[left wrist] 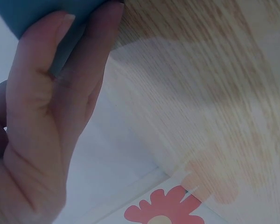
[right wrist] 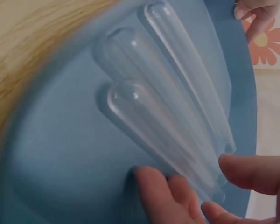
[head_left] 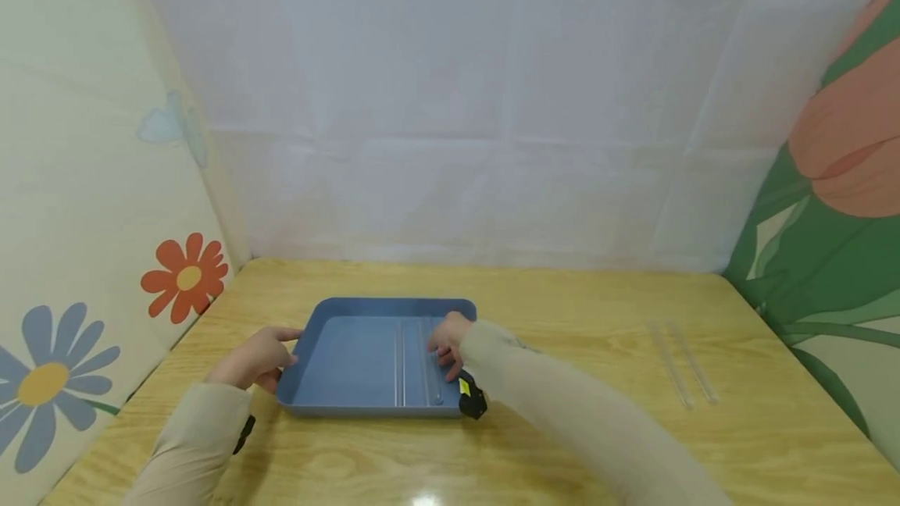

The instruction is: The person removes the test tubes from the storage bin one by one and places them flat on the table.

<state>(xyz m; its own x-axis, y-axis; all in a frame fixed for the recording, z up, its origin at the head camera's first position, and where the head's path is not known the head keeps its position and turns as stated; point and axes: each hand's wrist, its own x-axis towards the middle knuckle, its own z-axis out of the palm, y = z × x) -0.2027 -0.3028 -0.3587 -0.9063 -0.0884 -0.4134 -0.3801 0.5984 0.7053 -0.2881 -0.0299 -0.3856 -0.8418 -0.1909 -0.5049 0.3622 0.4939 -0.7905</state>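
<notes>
A shallow blue tray (head_left: 351, 365) lies on the table, and my left hand (head_left: 256, 358) grips its left rim between thumb and fingers. In the left wrist view the thumb (left wrist: 42, 51) lies against the tray's wall. Three clear test tubes (right wrist: 189, 70) rest side by side on the tray's floor, rounded ends towards the near side. My right hand (head_left: 450, 338) is over the right part of the tray, at the far ends of the tubes. Its thumb (right wrist: 252, 172) and fingers (right wrist: 161, 193) are spread apart around the tube ends, fingertips close to the floor.
Two more clear tubes (head_left: 682, 365) lie on the wooden table (head_left: 576, 303) to the right of the tray. A white cloth (head_left: 422, 100) hangs behind the table, with flower-printed panels (head_left: 42, 381) at both sides.
</notes>
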